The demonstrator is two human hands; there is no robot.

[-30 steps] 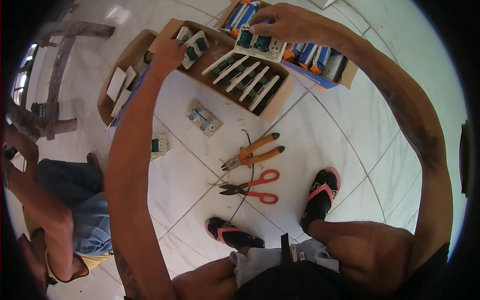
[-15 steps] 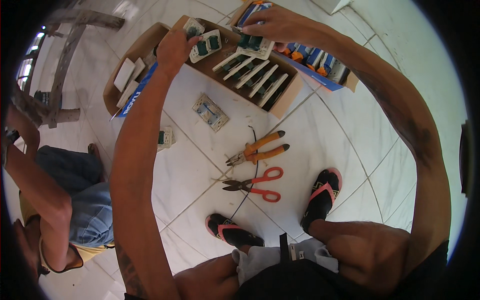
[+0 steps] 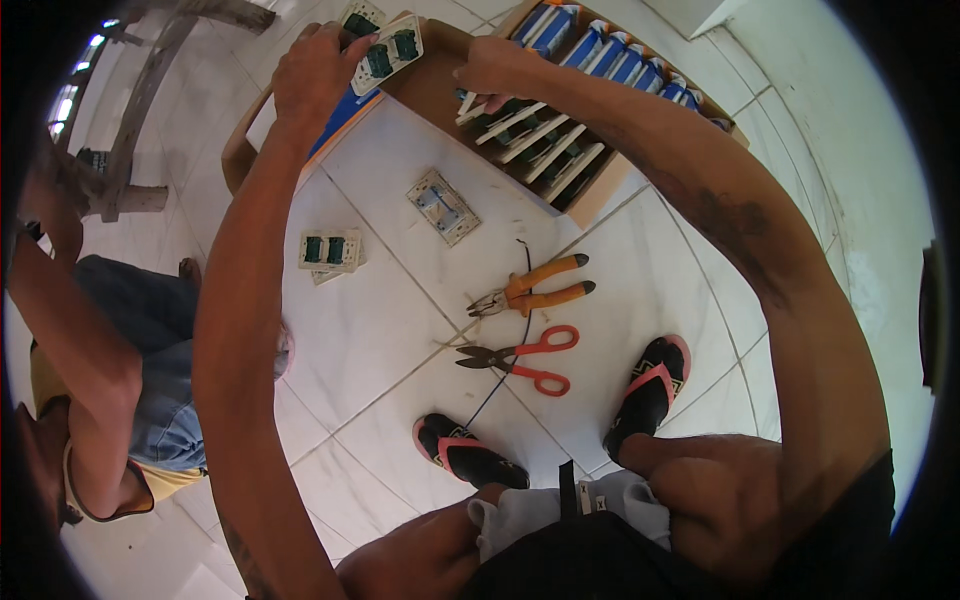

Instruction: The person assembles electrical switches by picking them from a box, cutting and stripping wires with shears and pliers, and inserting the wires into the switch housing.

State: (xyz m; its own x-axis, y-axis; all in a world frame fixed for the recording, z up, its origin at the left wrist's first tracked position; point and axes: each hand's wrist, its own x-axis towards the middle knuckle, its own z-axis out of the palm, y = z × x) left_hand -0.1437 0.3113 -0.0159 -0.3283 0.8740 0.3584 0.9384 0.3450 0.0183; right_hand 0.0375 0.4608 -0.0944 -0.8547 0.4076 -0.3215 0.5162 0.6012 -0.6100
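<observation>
My left hand [image 3: 315, 75] is closed on a white wall plate with two green modules [image 3: 388, 55], held above the left end of an open cardboard box [image 3: 425, 90]. A second wall plate [image 3: 361, 17] shows just behind it, by my fingers. Over the same box, my right hand [image 3: 503, 72] has its fingers bent down onto the near end of a row of wall plates [image 3: 535, 140] standing on edge. The fingertips are partly hidden, but they appear to grip the wall plate at that end.
Behind is a box of blue-and-white packets [image 3: 620, 65]. On the tiles lie a wall plate [image 3: 443, 208], stacked wall plates [image 3: 331, 250], orange-handled pliers [image 3: 530, 287], red-handled snips [image 3: 520, 358] and a dark wire [image 3: 487, 402]. Another person [image 3: 110, 370] sits at left, near a wooden frame [image 3: 140, 110].
My right hand has brought its wall plate down to the row in the box. My left hand has moved left and up with its wall plate. The view has shifted slightly.
</observation>
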